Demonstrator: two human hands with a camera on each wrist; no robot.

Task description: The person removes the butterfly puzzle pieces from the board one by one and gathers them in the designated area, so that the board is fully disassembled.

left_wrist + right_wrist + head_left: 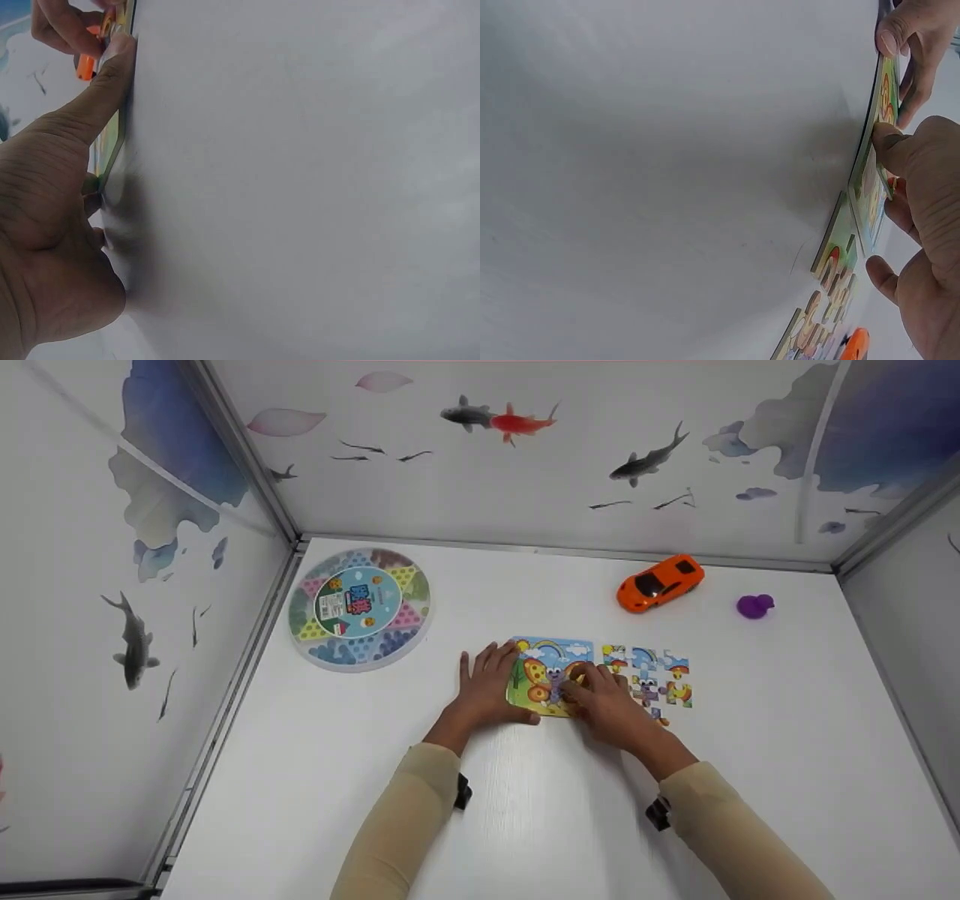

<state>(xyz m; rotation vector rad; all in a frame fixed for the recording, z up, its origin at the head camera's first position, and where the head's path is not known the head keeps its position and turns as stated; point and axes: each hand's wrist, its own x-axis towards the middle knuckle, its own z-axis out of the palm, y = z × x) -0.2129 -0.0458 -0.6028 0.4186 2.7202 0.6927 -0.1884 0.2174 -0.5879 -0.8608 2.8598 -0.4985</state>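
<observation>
A square puzzle board [551,649] with a butterfly, a sun and a rainbow on it lies flat on the white table. My left hand [489,686] rests at the board's left side, fingers spread along it and thumb stretched by the lower edge. Over the right part of the board, my right hand [604,705] pinches a puzzle piece [886,181] between thumb and fingers; its picture is mostly hidden. Several loose puzzle pieces [679,692] lie to the right of the board, some partly covered by the right hand.
A round Chinese checkers box [409,585] sits at the back left. Toward the back right are an orange toy car [660,583] and a small purple toy duck [754,606]. White panels printed with fish [649,461] enclose the table at the back and sides.
</observation>
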